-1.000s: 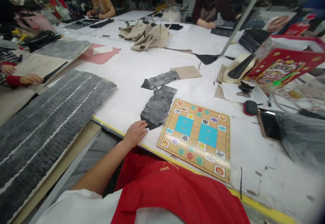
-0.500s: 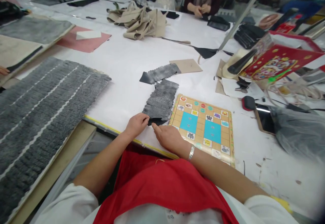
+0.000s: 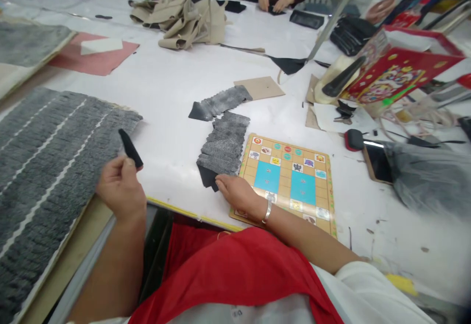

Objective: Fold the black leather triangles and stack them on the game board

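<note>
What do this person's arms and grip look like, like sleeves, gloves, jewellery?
The left grip and right grip are ungloved hands, with bare forearms. A loose white sleeve shows on the right; a shiny, silvery bracelet circles that wrist. No jewellery shows on the left.

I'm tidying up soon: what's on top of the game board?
The right hand and forearm extend over the near part of the board; whether they touch it, I cannot tell. The squares beneath them are hidden.
</note>
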Tool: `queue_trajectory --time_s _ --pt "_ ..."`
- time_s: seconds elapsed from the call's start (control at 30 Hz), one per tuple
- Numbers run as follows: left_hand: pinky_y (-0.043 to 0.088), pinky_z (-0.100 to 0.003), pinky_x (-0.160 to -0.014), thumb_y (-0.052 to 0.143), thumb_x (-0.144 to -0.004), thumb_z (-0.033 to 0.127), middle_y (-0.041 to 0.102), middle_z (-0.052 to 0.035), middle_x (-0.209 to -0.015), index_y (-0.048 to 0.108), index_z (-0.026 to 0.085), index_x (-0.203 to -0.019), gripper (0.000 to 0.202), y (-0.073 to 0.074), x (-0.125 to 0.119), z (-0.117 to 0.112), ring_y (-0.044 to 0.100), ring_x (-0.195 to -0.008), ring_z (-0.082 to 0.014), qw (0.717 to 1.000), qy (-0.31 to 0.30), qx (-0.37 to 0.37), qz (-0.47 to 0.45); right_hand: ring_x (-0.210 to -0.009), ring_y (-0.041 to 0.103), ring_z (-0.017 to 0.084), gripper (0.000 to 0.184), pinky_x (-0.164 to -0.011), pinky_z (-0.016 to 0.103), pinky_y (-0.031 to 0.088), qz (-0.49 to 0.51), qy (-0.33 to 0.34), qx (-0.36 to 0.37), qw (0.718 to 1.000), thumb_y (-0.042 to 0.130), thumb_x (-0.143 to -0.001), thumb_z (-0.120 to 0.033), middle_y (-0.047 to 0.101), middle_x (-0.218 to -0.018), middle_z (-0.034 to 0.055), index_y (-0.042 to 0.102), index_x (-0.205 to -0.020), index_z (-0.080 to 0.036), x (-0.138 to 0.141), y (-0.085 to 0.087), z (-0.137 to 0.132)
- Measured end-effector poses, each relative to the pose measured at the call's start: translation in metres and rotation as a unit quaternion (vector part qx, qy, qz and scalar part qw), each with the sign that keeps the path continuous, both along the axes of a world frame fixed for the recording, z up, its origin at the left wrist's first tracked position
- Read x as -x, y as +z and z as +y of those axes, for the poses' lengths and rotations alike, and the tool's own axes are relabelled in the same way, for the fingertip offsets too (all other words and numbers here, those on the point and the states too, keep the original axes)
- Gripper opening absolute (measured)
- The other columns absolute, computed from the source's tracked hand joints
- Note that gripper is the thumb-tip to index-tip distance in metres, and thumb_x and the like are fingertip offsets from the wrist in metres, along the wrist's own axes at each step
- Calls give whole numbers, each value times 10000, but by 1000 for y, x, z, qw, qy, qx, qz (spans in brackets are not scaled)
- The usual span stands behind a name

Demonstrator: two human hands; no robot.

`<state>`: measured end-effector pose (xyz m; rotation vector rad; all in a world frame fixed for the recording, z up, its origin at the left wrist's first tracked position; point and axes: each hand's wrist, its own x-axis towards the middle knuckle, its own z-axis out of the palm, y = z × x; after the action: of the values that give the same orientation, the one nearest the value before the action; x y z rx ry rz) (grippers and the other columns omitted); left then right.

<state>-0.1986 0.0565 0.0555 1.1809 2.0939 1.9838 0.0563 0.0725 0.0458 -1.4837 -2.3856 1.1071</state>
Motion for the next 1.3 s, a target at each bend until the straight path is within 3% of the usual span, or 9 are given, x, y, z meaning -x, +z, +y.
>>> queue_trajectory --time_s 0.07,0.17,0.23,0.3,0.4,0.5,0.87,1.1,1.3 --pt "475 -321 -806 560 -827 222 638 -27 -859 632 154 -907 127 4 -46 -14 584 -828 -156 967 -132 46 213 -656 638 149 493 -632 269 507 148 -108 177 967 170 -978 -457 666 -777 75 555 -986 -149 -24 6 6" --pt "459 -320 -787 516 -858 157 657 -65 -903 621 152 -927 126 -11 -129 -29 584 -856 -180 848 -352 29 395 -581 624 141 614 -548 259 507 260 -202 381 864 154 -927 -604 658 -734 70 556 -919 -140 -74 8 8" --pt "440 -318 -713 484 -878 163 651 -56 -830 622 160 -867 138 -28 -173 -32 573 -779 -180 778 -435 47 451 -554 608 140 467 -525 245 488 236 -211 388 866 382 -886 -584 642 -668 37 555 -853 -151 -107 5 4" --pt "424 -315 -668 472 -895 204 648 -50 -804 624 162 -865 162 -43 -201 -32 559 -732 -178 740 -479 46 469 -530 579 132 246 -507 221 445 163 -198 305 917 571 -823 -407 608 -601 -4 552 -818 -162 -132 0 0" --pt "440 -322 -726 482 -906 259 667 -79 -942 616 131 -1007 211 -54 -212 -27 572 -821 -189 736 -492 35 463 -585 559 126 75 -537 209 380 20 -155 104 982 600 -763 -200 614 -642 -8 571 -823 -166 -152 -3 -1" --pt "432 -344 -842 488 -907 255 653 -109 -1097 589 104 -1119 280 -53 -209 -23 564 -982 -212 746 -465 61 473 -676 560 134 95 -586 217 346 -70 -109 -16 991 567 -787 -195 648 -759 20 598 -873 -173 -160 -2 2" --pt "409 -391 -872 504 -889 321 639 -104 -1176 616 122 -1140 340 -50 -216 -14 560 -1052 -243 716 -444 126 524 -690 543 132 475 -657 241 370 50 -22 102 993 281 -957 -444 650 -772 21 633 -805 -164 -189 4 27" --pt "402 -395 -871 499 -888 329 631 -112 -1172 614 141 -1128 326 -51 -215 -13 545 -1054 -254 717 -445 132 519 -757 575 156 261 -636 240 346 -137 -21 -50 989 478 -916 -397 655 -847 50 634 -901 -187 -153 3 18" --pt "403 -407 -878 500 -885 348 606 -131 -1189 592 136 -1147 349 -55 -213 -14 531 -1059 -265 725 -442 147 507 -835 542 156 219 -739 246 376 -100 -15 -155 983 450 -944 -298 616 -870 55 632 -964 -179 -150 -18 5"
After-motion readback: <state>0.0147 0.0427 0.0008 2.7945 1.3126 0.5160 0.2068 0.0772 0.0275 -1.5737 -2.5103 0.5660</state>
